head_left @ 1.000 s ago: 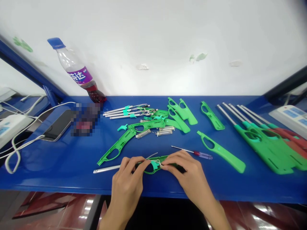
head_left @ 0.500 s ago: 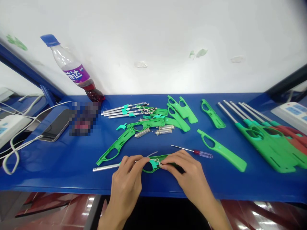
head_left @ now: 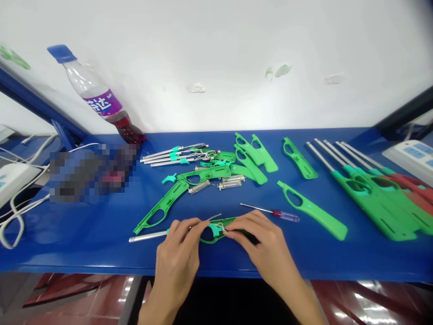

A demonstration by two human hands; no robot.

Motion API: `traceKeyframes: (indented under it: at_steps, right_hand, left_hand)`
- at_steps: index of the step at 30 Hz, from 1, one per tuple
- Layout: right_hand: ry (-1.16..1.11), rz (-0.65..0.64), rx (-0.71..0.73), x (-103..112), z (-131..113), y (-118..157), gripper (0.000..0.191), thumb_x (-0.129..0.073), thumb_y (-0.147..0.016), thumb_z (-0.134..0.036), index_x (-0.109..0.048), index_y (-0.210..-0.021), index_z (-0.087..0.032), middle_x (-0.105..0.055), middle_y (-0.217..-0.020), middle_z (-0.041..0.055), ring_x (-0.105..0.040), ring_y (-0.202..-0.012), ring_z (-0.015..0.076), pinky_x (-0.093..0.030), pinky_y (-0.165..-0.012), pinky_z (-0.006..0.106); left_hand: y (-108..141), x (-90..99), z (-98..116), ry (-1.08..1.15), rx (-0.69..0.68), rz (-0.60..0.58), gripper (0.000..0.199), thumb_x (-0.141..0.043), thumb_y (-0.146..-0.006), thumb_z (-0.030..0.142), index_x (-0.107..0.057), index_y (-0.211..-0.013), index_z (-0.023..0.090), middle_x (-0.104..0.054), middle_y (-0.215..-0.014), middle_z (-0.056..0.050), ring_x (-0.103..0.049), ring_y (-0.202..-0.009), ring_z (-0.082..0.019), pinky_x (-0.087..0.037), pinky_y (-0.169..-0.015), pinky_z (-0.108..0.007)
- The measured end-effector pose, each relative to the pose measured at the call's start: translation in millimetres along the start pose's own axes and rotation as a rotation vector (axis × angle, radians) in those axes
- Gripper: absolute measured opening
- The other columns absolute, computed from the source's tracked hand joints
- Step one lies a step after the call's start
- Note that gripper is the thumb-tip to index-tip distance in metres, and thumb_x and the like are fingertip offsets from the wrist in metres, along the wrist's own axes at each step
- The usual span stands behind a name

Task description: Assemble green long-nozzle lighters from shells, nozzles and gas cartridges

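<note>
A green lighter half-shell [head_left: 207, 240] lies at the table's front, between my hands, its inside facing up. A silver metal tube [head_left: 146, 237] sticks out to its left, and a teal trigger [head_left: 214, 229] sits at its finger hole. My left hand [head_left: 178, 248] is closed over the shell's tube end, thumb and index finger beside the trigger. With thumb and fingertips together, my right hand [head_left: 265, 237] pinches a thin white wire [head_left: 222, 226] over the shell. The shell's handle end is mostly hidden under the right hand.
Behind lie loose green half-shells [head_left: 164, 205], silver tubes with wires [head_left: 162, 157] and clear fuel tanks [head_left: 232, 182]. A screwdriver [head_left: 286, 216] and a green shell [head_left: 314, 214] lie to the right, near assembled lighters [head_left: 375, 207]. A soda bottle [head_left: 104, 101] stands back left.
The view has shifted slightly. Both hands stay at the half-shell in nearly the same pose, with the right fingertips still at the white wire.
</note>
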State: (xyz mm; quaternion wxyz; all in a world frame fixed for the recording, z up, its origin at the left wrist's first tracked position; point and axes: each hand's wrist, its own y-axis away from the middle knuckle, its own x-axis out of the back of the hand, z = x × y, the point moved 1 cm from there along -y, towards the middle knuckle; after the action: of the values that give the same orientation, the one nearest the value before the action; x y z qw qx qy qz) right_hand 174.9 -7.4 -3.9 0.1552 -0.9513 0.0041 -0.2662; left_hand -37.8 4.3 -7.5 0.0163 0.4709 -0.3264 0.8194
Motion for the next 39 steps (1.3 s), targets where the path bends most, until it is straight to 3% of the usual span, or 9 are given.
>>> traceKeyframes:
  at_steps: [16,23,29,39]
  right_hand:
    - [0.062,0.013,0.026,-1.9,0.7,0.9,0.01,-0.07,-0.102,-0.028,-0.079,-0.099,-0.029,-0.079,-0.092,0.0022,-0.073,-0.089,0.0215,-0.062,-0.078,0.035]
    - [0.121,0.007,0.065,-2.7,-0.4,2.9,0.021,-0.061,-0.108,-0.029,-0.082,-0.105,-0.03,-0.078,-0.098,0.0039,-0.072,-0.088,0.0203,-0.06,-0.081,0.037]
    - [0.165,-0.016,0.066,-2.8,-1.2,3.3,0.018,-0.062,-0.107,-0.025,-0.08,-0.105,-0.029,-0.079,-0.102,0.0035,-0.074,-0.092,0.0204,-0.058,-0.085,0.037]
    - [0.176,-0.028,0.067,-2.6,0.8,4.2,0.02,-0.059,-0.109,-0.027,-0.078,-0.105,-0.028,-0.078,-0.101,0.0042,-0.074,-0.093,0.0204,-0.059,-0.084,0.037]
  left_hand:
    - [0.5,3.2,-0.2,0.018,0.017,-0.04,0.037,-0.056,-0.105,0.005,-0.068,-0.133,0.026,-0.07,-0.098,-0.002,-0.063,-0.083,-0.015,-0.053,-0.066,-0.023]
    - [1.8,2.1,-2.1,-0.001,0.015,-0.05,0.041,-0.051,-0.105,0.004,-0.067,-0.135,0.028,-0.071,-0.108,-0.003,-0.069,-0.089,-0.015,-0.055,-0.066,-0.022]
    - [2.6,1.0,-2.2,0.006,0.024,-0.044,0.042,-0.05,-0.105,0.003,-0.067,-0.134,0.028,-0.071,-0.109,-0.003,-0.071,-0.09,-0.014,-0.055,-0.065,-0.02]
    - [0.4,1.9,1.3,0.057,0.073,-0.039,0.031,-0.055,-0.107,0.009,-0.069,-0.129,0.026,-0.073,-0.106,-0.003,-0.073,-0.089,-0.013,-0.056,-0.069,-0.02]
